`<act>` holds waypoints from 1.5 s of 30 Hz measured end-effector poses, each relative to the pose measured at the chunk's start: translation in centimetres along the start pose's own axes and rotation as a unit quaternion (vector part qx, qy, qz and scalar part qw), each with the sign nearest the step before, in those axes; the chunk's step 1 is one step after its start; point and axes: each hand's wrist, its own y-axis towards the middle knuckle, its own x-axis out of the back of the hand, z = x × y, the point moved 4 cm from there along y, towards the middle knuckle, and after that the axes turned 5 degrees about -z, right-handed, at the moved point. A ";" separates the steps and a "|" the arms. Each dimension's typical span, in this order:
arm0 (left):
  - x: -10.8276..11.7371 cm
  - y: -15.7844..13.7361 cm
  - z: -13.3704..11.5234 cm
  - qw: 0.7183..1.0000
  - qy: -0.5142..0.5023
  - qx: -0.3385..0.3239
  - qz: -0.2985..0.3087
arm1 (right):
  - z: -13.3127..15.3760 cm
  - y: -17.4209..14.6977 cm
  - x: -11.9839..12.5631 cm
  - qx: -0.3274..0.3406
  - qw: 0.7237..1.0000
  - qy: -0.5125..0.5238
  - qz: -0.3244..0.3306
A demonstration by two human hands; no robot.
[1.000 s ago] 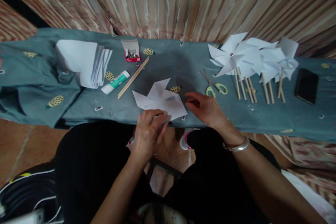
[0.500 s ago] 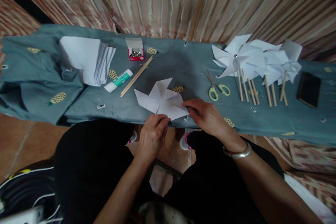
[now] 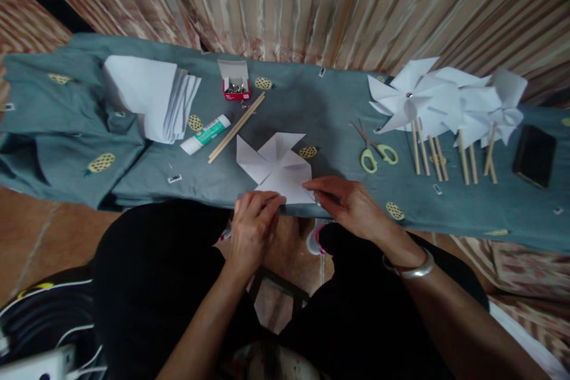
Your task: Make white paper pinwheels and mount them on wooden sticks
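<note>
A white paper pinwheel (image 3: 278,169) lies near the front edge of the cloth-covered table, its blades folded in towards the middle. My right hand (image 3: 350,205) pinches its right-hand corner between thumb and fingers. At the near edge of the paper, my left hand (image 3: 253,222) is closed with thumb and forefinger on the rim. No stick or pin shows on this pinwheel. Just beyond it to the left rest wooden sticks (image 3: 236,129) and a glue stick (image 3: 205,134). Green-handled scissors (image 3: 373,148) lie with blades apart to the right.
A stack of folded white paper (image 3: 146,95) is at the left. An opened red box of metal pins (image 3: 237,88) stands at the back. Several pinwheels on sticks (image 3: 427,95) overlap at the right, beside a dark phone (image 3: 534,156). A pleated curtain (image 3: 285,6) hangs behind.
The pinwheel has turned a little clockwise between my hands, its blades now pointing differently. Both hands remain at its near and right edges. The whole view has shifted slightly.
</note>
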 end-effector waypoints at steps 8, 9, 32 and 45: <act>-0.7 0.0 0.1 1.000 -0.022 0.001 0.016 | 0.1 0.3 0.1 -0.038 0.999 0.025 0.013; -0.7 0.0 0.1 1.000 -0.028 0.000 0.013 | 0.0 0.3 0.1 -0.042 0.999 0.029 0.013; -0.1 0.7 0.8 0.991 -0.068 0.099 -0.062 | 2.1 2.3 -2.0 -0.048 0.994 -0.014 -0.101; -0.2 0.9 1.0 0.988 -0.112 0.098 -0.033 | 3.8 1.6 -2.3 0.149 0.958 -0.204 -0.137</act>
